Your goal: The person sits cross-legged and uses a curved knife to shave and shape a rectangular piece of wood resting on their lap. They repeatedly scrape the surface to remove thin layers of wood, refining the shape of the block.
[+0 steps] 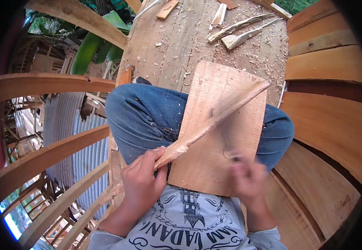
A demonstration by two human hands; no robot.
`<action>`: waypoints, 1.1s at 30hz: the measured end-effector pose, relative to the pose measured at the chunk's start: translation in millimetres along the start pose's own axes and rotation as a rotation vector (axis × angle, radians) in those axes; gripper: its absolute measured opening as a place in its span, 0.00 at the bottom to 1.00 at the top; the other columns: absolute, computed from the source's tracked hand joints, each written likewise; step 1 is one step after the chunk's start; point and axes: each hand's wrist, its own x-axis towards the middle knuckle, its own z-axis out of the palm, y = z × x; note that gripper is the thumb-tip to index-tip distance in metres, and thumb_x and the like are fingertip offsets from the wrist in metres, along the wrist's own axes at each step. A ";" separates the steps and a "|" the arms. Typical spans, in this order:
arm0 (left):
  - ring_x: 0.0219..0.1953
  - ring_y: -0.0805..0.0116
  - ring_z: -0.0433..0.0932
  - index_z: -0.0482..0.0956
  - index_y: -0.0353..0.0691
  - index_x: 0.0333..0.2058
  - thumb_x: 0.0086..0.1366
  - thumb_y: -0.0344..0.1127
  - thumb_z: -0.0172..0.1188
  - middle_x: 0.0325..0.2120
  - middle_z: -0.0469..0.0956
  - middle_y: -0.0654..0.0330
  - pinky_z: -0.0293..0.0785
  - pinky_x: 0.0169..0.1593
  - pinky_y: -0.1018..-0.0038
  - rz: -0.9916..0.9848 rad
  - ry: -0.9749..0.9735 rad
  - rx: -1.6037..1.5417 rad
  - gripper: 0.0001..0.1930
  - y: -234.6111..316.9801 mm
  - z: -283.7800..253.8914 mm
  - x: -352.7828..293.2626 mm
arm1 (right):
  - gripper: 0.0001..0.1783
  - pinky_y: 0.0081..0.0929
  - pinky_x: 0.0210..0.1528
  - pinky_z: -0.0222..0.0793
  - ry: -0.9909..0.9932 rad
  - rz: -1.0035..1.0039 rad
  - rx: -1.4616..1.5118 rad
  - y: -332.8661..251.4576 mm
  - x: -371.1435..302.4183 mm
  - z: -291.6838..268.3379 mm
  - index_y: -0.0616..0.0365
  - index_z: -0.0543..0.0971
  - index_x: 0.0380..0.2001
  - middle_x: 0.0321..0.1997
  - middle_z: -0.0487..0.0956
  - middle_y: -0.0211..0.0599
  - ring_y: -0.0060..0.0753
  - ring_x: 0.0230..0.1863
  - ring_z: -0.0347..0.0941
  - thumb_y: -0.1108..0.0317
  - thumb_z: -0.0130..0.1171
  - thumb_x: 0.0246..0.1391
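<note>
A wide wooden board [206, 166] lies across my lap with shavings on it. My left hand [143, 175] is closed round the near end of a long, roughly split wooden stick [206, 127]. The stick slants up to the right over the board, its far end near the board's upper right corner. Motion smears my right hand [249, 177], which is closed on a dark-handled knife [234, 158] above the board's right side. The knife's blade is a faint grey streak reaching toward the stick, so whether it touches the wood cannot be told. A thin curled shaving lies beside it.
Beyond my crossed legs, shavings litter the plank floor [172, 62]. Two rough split sticks [241, 29], a short pale piece [219, 16] and a small block [167, 9] lie there. Wooden slats [327, 66] rise on the right; rails [52, 85] run along the left.
</note>
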 end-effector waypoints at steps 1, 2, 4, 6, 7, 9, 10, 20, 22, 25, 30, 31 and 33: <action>0.33 0.59 0.83 0.76 0.36 0.36 0.48 0.21 0.63 0.32 0.82 0.54 0.77 0.33 0.70 0.005 -0.004 0.008 0.14 -0.1 -1.2 0.4 | 0.20 0.21 0.25 0.68 -0.058 0.105 0.148 -0.7 -4.3 13.1 0.67 0.74 0.51 0.26 0.79 0.41 0.21 0.20 0.72 0.71 0.58 0.57; 0.33 0.59 0.83 0.76 0.36 0.36 0.49 0.21 0.63 0.32 0.82 0.54 0.77 0.33 0.70 0.001 -0.001 0.012 0.14 0.1 -2.2 -2.3 | 0.20 0.20 0.25 0.68 0.007 0.053 0.152 6.0 -6.5 11.2 0.66 0.74 0.52 0.26 0.79 0.41 0.22 0.21 0.73 0.70 0.58 0.56; 0.32 0.59 0.83 0.76 0.36 0.36 0.49 0.21 0.63 0.32 0.82 0.54 0.77 0.33 0.70 0.000 0.013 0.006 0.14 0.1 -2.8 -2.0 | 0.21 0.20 0.26 0.68 0.134 -0.052 0.161 18.5 -10.0 1.0 0.66 0.73 0.52 0.27 0.78 0.41 0.23 0.22 0.74 0.69 0.59 0.56; 0.32 0.58 0.82 0.75 0.36 0.36 0.49 0.21 0.63 0.33 0.82 0.54 0.77 0.33 0.70 0.006 0.018 -0.018 0.14 -1.1 0.2 -1.0 | 0.19 0.22 0.26 0.69 0.248 0.053 0.430 2.6 -11.6 4.1 0.67 0.74 0.50 0.25 0.78 0.40 0.26 0.22 0.75 0.69 0.58 0.56; 0.33 0.58 0.82 0.75 0.36 0.36 0.49 0.21 0.64 0.33 0.82 0.55 0.77 0.33 0.70 0.000 0.009 -0.003 0.14 -0.7 -1.0 -1.7 | 0.20 0.22 0.26 0.69 0.115 -0.003 0.169 -2.3 -2.6 2.0 0.68 0.74 0.50 0.25 0.78 0.40 0.26 0.22 0.75 0.69 0.58 0.57; 0.33 0.58 0.83 0.75 0.36 0.36 0.49 0.21 0.64 0.33 0.82 0.55 0.77 0.34 0.70 -0.002 -0.010 0.014 0.14 -1.5 -0.8 -1.7 | 0.19 0.25 0.25 0.69 -0.021 0.101 0.109 -1.5 -3.6 15.5 0.69 0.75 0.49 0.24 0.77 0.40 0.25 0.22 0.75 0.69 0.57 0.57; 0.33 0.58 0.83 0.75 0.36 0.36 0.49 0.21 0.64 0.33 0.82 0.55 0.77 0.34 0.70 0.005 -0.005 0.012 0.14 -1.9 -1.4 1.5 | 0.19 0.24 0.25 0.69 0.106 0.084 0.261 -0.3 -7.5 15.2 0.68 0.75 0.50 0.24 0.77 0.40 0.26 0.23 0.75 0.69 0.58 0.56; 0.34 0.58 0.82 0.75 0.35 0.36 0.46 0.20 0.63 0.33 0.82 0.54 0.77 0.34 0.69 -0.002 -0.010 0.021 0.16 1.0 -2.9 -2.8 | 0.19 0.23 0.26 0.68 0.176 0.106 0.325 12.6 -16.8 5.2 0.64 0.73 0.52 0.29 0.78 0.40 0.23 0.25 0.74 0.69 0.58 0.58; 0.35 0.58 0.82 0.75 0.36 0.37 0.47 0.21 0.63 0.34 0.82 0.54 0.77 0.34 0.69 0.009 -0.010 -0.001 0.16 -1.0 -0.9 -2.4 | 0.19 0.20 0.25 0.65 0.249 0.097 0.621 1.9 -13.1 15.5 0.65 0.74 0.51 0.26 0.76 0.37 0.20 0.24 0.72 0.69 0.56 0.59; 0.35 0.58 0.82 0.75 0.36 0.37 0.47 0.21 0.63 0.33 0.82 0.54 0.77 0.35 0.69 0.014 -0.024 0.007 0.15 -3.0 -0.9 -3.3 | 0.18 0.19 0.21 0.64 -0.147 0.156 0.220 1.4 -10.2 18.0 0.64 0.73 0.52 0.26 0.76 0.38 0.18 0.24 0.71 0.65 0.53 0.62; 0.34 0.59 0.82 0.75 0.36 0.37 0.46 0.21 0.63 0.33 0.82 0.55 0.77 0.35 0.69 0.008 -0.011 0.013 0.16 -1.1 -2.8 -1.6 | 0.19 0.17 0.20 0.61 0.147 0.087 0.528 1.2 -13.2 16.7 0.67 0.70 0.53 0.22 0.73 0.32 0.17 0.19 0.67 0.69 0.52 0.61; 0.34 0.60 0.82 0.75 0.36 0.37 0.46 0.22 0.63 0.33 0.82 0.55 0.77 0.35 0.69 0.015 -0.016 0.011 0.16 -0.9 -3.8 -1.8 | 0.19 0.17 0.20 0.62 0.023 0.050 0.280 1.2 -10.1 16.7 0.68 0.71 0.52 0.24 0.75 0.34 0.18 0.20 0.68 0.68 0.53 0.61; 0.34 0.60 0.82 0.75 0.37 0.37 0.46 0.22 0.63 0.33 0.82 0.56 0.77 0.35 0.69 0.022 -0.009 0.019 0.17 -2.3 -3.3 -3.1 | 0.19 0.17 0.21 0.64 -0.156 0.179 0.207 7.9 -14.4 21.9 0.71 0.71 0.51 0.27 0.78 0.38 0.18 0.22 0.71 0.67 0.52 0.61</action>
